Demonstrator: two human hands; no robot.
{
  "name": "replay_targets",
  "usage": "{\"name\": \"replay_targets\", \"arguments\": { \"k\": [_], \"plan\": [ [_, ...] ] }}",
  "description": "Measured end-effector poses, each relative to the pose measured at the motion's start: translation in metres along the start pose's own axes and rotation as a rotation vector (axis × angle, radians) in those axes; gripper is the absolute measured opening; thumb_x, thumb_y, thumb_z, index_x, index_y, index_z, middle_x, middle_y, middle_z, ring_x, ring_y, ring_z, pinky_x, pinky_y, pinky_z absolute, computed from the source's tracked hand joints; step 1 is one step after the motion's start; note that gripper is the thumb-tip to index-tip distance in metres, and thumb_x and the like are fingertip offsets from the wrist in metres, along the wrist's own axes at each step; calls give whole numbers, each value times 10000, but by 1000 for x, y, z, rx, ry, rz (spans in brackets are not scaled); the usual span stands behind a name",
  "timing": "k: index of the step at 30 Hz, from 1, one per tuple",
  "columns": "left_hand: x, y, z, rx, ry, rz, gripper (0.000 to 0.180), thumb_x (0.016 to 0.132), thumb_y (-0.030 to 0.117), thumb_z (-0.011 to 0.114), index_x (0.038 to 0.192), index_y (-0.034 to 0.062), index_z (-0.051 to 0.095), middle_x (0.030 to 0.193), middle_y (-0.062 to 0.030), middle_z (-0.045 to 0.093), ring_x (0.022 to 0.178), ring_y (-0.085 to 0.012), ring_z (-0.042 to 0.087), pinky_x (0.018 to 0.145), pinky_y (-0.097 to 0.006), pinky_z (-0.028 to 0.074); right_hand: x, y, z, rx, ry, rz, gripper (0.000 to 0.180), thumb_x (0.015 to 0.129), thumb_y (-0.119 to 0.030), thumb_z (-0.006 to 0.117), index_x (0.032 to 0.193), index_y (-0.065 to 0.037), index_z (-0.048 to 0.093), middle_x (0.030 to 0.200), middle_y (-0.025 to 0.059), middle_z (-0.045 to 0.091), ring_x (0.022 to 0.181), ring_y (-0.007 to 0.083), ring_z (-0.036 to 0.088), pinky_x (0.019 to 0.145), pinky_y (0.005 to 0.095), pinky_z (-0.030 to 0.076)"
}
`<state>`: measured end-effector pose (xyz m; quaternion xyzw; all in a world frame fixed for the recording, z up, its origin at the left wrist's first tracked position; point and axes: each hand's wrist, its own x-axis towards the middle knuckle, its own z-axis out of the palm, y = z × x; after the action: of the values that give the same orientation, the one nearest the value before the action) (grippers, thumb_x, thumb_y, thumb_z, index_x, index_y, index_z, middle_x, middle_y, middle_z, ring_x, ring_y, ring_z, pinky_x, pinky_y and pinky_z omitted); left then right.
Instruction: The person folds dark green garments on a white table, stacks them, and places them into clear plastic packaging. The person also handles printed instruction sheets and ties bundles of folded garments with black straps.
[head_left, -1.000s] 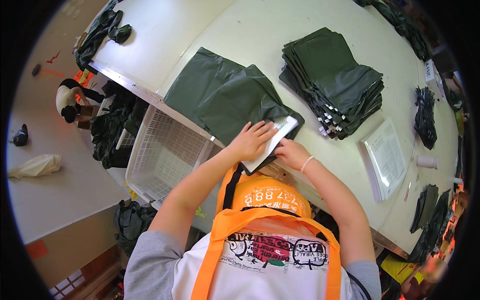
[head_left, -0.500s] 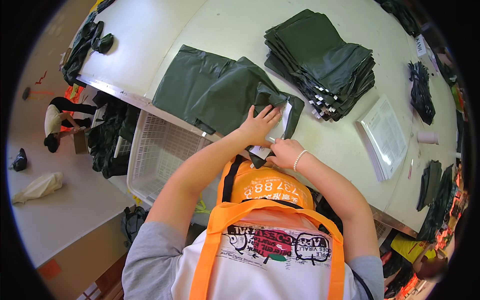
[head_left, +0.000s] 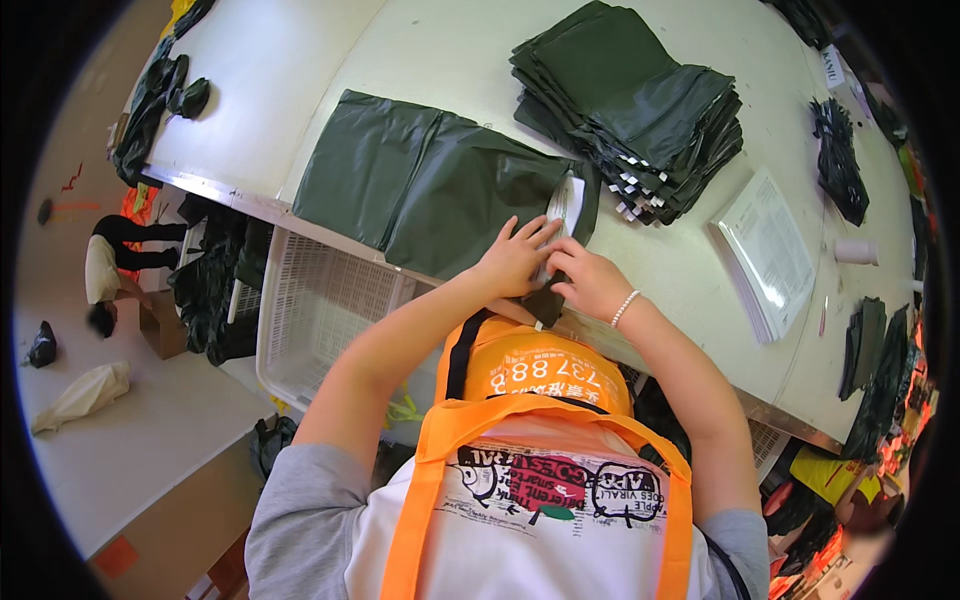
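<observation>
A dark green folded garment of thin, shiny cloth (head_left: pixel 400 185) lies flat along the table's front edge. At its right end a printed white sheet (head_left: pixel 569 200) shows between layers of the cloth. My left hand (head_left: pixel 510 265) lies spread on the garment's right part, fingers apart, fingertips at the sheet. Close beside it, my right hand (head_left: pixel 590 285) has its fingers curled together over the sheet's lower part. What those fingers pinch is hidden. A dark corner of the garment hangs toward me beneath both hands.
A stack of folded dark green garments (head_left: pixel 640 110) stands behind. To the right lie glossy sheets in a pile (head_left: pixel 765 260), a thread spool (head_left: pixel 856 252) and a dark bundle (head_left: pixel 840 160). A white plastic basket (head_left: pixel 325 310) sits below the table edge. Someone (head_left: pixel 105 265) bends over at far left.
The garment's right part lies flatter, its bunched cloth smoothed out. My right hand has moved slightly up and right along the sheet. My left hand stays spread in nearly the same place.
</observation>
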<state>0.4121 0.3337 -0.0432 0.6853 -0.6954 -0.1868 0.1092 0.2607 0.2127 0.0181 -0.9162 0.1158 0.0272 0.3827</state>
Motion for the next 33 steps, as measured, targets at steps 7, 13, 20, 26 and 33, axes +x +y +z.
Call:
{"name": "replay_targets", "arguments": {
  "k": [7,13,20,26,33],
  "plan": [
    [44,10,-7,333,101,-3,619,789,265,642,1366,132,459,1464,-39,384,988,-218,540,770,-361,442,2,9,19,-166,100,153,192,848,-253,635,817,-64,619,885,110,603,815,309,619,718,415,508],
    [44,6,-3,274,89,11,679,726,339,643,1340,103,473,1398,-87,435,1119,-247,487,905,-382,391,-6,3,-1,-289,187,360,219,862,-252,620,776,-51,618,818,108,593,791,289,629,704,410,512],
    [48,-1,7,261,11,162,654,749,372,600,1291,29,473,1420,-129,411,1338,-314,331,1103,-478,236,-2,5,28,-89,370,47,274,839,-218,644,1039,-48,566,1011,108,582,902,304,598,783,391,491],
    [39,-11,20,-234,343,57,640,839,168,546,1413,-8,324,1458,-199,341,1360,-352,304,1128,-474,228,-27,54,59,363,593,615,490,860,-246,666,1237,15,492,1103,167,611,843,281,639,781,343,504],
    [-8,-50,-40,-266,1029,-378,376,756,-73,535,1108,45,595,1230,-140,566,1162,-322,516,994,-384,409,-13,68,64,272,373,653,336,784,-230,740,989,15,634,872,55,670,809,180,628,728,348,503]
  ]
}}
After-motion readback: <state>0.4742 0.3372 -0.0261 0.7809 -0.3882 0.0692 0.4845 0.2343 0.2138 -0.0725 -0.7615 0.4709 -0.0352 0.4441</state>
